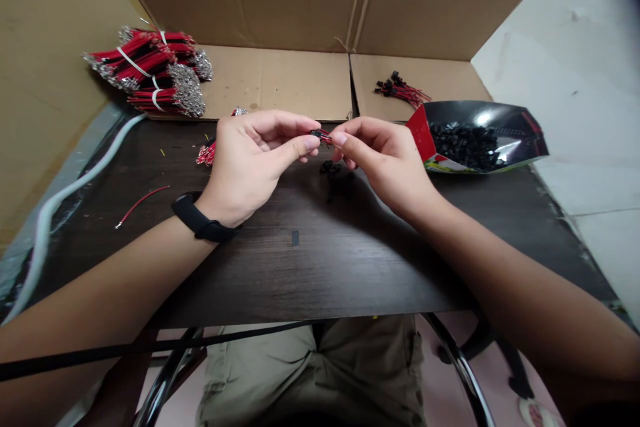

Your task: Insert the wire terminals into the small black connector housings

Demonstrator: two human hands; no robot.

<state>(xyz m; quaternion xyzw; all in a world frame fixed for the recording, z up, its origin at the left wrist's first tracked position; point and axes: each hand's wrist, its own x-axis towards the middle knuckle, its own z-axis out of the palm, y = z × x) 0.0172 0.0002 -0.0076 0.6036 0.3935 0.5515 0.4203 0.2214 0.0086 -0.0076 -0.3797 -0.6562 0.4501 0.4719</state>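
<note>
Above the middle of the dark table, my left hand (260,163) pinches a small black connector (316,135) between thumb and fingertips. Red and black wires (326,138) run from it to the right, and my right hand (383,157) pinches them close to the connector. The two hands nearly touch at the fingertips. Several loose black connectors (329,168) lie on the table just below the fingertips. Partly hidden behind my left hand is a small bunch of red wires (206,152).
Banded bundles of red and black wires (150,70) lie at the back left. Wired connectors (400,89) rest on cardboard at the back right, near an open box (537,137) of black connectors. A single red wire (143,202) and a small black piece (295,238) lie on the table (240,287).
</note>
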